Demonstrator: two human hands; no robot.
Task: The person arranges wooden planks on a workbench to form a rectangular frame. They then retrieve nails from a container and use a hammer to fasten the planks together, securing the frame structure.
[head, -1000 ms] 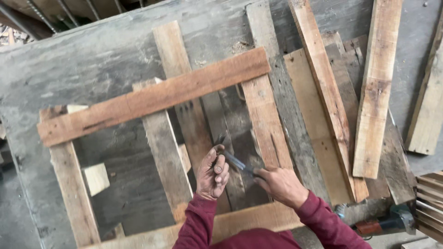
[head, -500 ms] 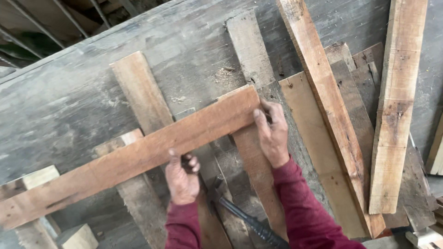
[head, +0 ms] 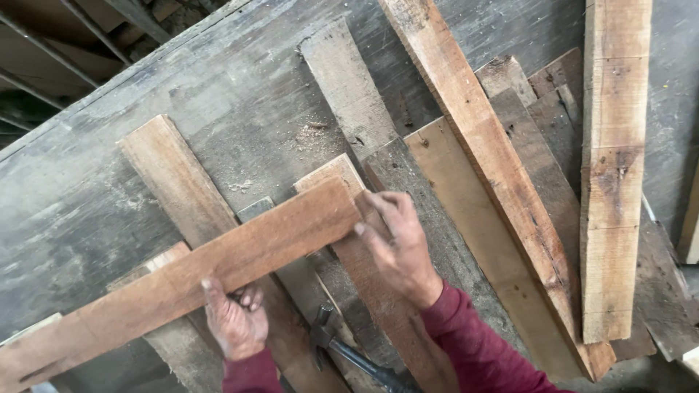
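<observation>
Left hand: my left hand (head: 234, 319) is curled around the near edge of the reddish cross board (head: 182, 280), thumb laid up on its top face and fingers tucked underneath. I read it as gripping the board.
Right hand: my right hand (head: 397, 244) sits at the cross board's right end, fingertips pressed against the end grain and palm over the slat (head: 378, 291) beneath. The fingers are bent but not wrapped round anything; it pushes rather than grasps.
Cross board: it runs from the bench's lower left edge up toward the middle, lying across two upright slats, the left slat (head: 171, 182) and the one under my right hand.
Hammer: a dark hammer (head: 342, 349) lies between my forearms near the bench's bottom edge; its handle runs out of the picture, so I cannot see its end.
Hidden: the cross board's left end is cut off at the picture's edge. My left fingers under the board are mostly out of sight. Where the board meets the slats I cannot make out any nails.
Loose planks: a long pale plank (head: 495, 167) leans diagonally on the right half, and a straighter one (head: 615, 160) lies near the right edge, overlapping darker boards.
Bench: the grey, worn workbench (head: 95, 204) carries it all; sawdust (head: 313, 135) sits near its middle.
Labels: I see none on any piece.
</observation>
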